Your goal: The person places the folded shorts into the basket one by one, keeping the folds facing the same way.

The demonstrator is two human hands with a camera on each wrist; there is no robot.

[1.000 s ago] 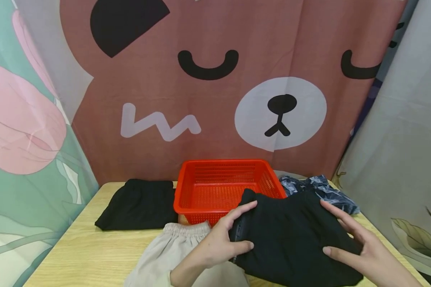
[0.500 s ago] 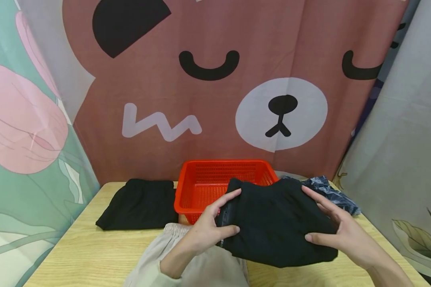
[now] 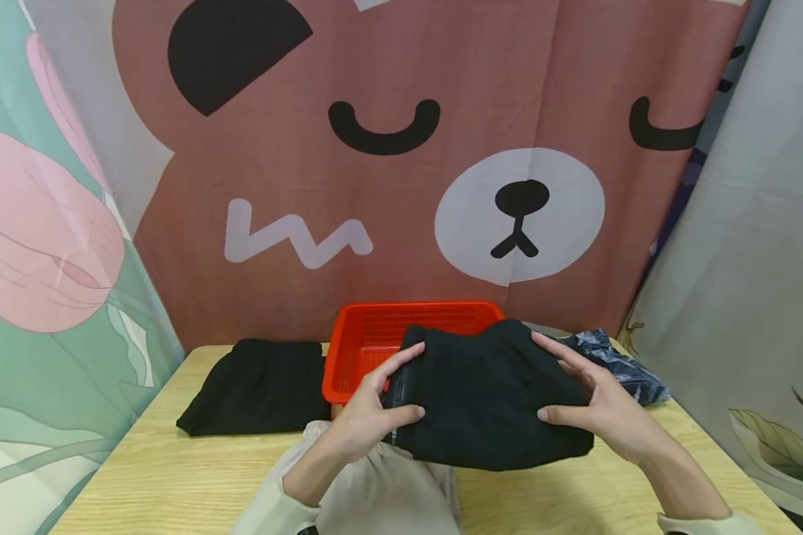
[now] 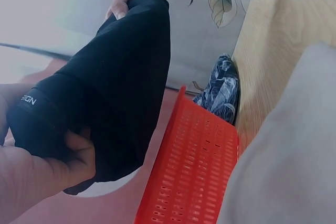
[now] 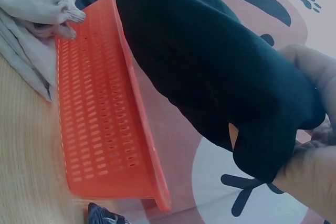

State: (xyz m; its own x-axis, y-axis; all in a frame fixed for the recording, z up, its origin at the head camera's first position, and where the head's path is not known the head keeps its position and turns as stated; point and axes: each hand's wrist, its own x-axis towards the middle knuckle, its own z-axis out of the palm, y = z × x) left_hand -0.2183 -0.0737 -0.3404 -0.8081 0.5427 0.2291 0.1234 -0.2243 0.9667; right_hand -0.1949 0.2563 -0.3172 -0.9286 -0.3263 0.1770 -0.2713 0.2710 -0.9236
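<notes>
Both hands hold a folded black pair of pants in the air, in front of and partly over the red basket. My left hand grips its left edge, thumb on the near face. At the opposite edge, my right hand grips it the same way. White lettering shows on the black cloth beside the left hand in the left wrist view. Beneath lie beige pants with a gathered waistband, on the table. The far fingers of both hands are partly hidden by the cloth.
The red plastic basket stands at the table's back, partly hidden by the held cloth. Left of it lies another folded black garment. A dark blue patterned garment lies at the back right. Printed curtains hang behind the wooden table.
Both hands have lifted the black pants from the table's front right and carried them up, left and toward the basket. The beige pants and the other garments have stayed put.
</notes>
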